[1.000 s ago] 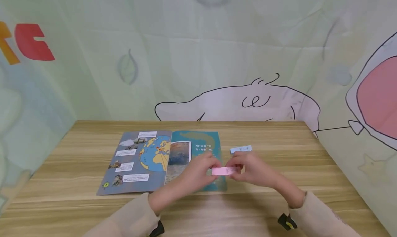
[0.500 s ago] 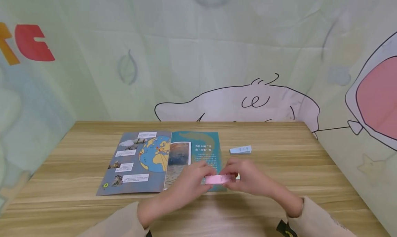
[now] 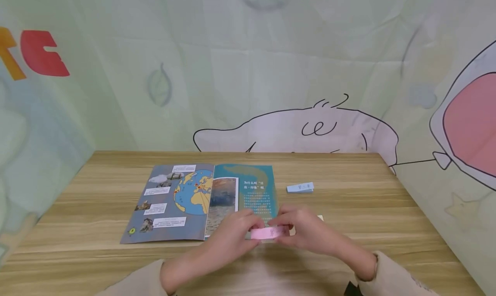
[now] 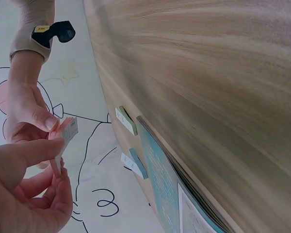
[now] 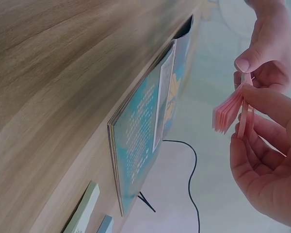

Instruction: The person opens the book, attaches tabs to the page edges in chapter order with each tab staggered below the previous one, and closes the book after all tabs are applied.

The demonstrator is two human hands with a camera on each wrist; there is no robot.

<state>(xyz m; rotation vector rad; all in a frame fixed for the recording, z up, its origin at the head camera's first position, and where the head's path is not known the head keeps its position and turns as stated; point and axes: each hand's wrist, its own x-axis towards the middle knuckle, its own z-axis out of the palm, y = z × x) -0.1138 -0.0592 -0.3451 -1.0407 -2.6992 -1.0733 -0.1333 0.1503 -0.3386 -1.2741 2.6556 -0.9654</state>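
Observation:
Both hands hold a small pink sticky-note pad (image 3: 267, 233) over the lower right corner of an open picture book (image 3: 166, 205). My left hand (image 3: 237, 232) pinches one end of the pad between thumb and fingers. The other end is pinched by my right hand (image 3: 310, 230). In the right wrist view, the pink sheets (image 5: 227, 114) fan apart beside the right fingers. Handwriting shows on the pad (image 4: 68, 131) in the left wrist view. A pale green pad (image 4: 126, 120) lies near the book; in the head view the right hand mostly hides it.
A light blue pad (image 3: 300, 188) with handwriting lies to the right of the book. The wooden table (image 3: 116, 261) ends at the back against a printed cloth backdrop (image 3: 248, 80).
Both hands have moved towards the body and a little left, carrying the pink pad. The blue pad is fully uncovered, and an edge of the green pad shows behind the right hand.

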